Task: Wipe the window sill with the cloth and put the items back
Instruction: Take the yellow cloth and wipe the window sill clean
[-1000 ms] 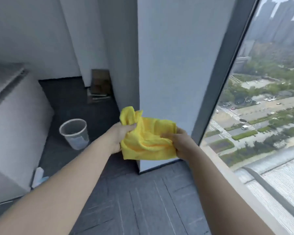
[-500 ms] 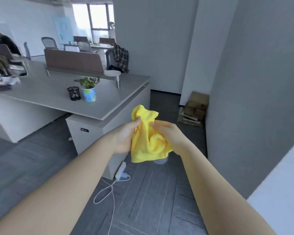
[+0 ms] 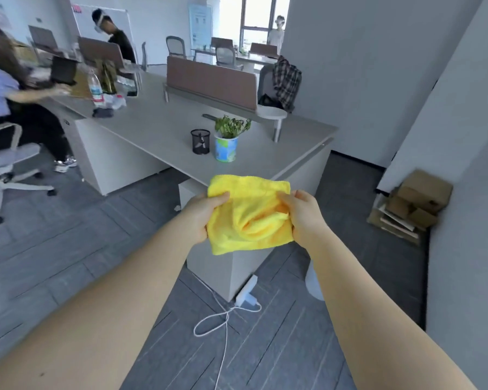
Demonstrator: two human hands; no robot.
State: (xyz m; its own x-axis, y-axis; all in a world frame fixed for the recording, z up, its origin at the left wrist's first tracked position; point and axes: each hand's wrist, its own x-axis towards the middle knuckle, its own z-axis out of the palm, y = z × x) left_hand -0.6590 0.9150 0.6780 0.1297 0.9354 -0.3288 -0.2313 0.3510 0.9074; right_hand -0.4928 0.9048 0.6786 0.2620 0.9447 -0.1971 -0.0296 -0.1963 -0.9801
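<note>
A yellow cloth (image 3: 251,215) hangs spread and partly folded in front of me, above the floor near a desk corner. My left hand (image 3: 204,218) pinches its left edge and my right hand (image 3: 304,218) grips its right edge. On the grey desk (image 3: 158,128) stand a small potted plant in a blue-green pot (image 3: 226,142) and a black mesh pen cup (image 3: 200,141). The window sill is out of view.
A person sits on an office chair (image 3: 3,161) at the far left; others are farther back. Flattened cardboard boxes (image 3: 409,206) lie against the right wall. A white power adapter (image 3: 247,294) and looped cable (image 3: 214,322) lie on the floor by the desk base.
My view has swung left from the window and wall to the office desks. The cloth, bunched between my hands before, is now pulled wider and flatter.
</note>
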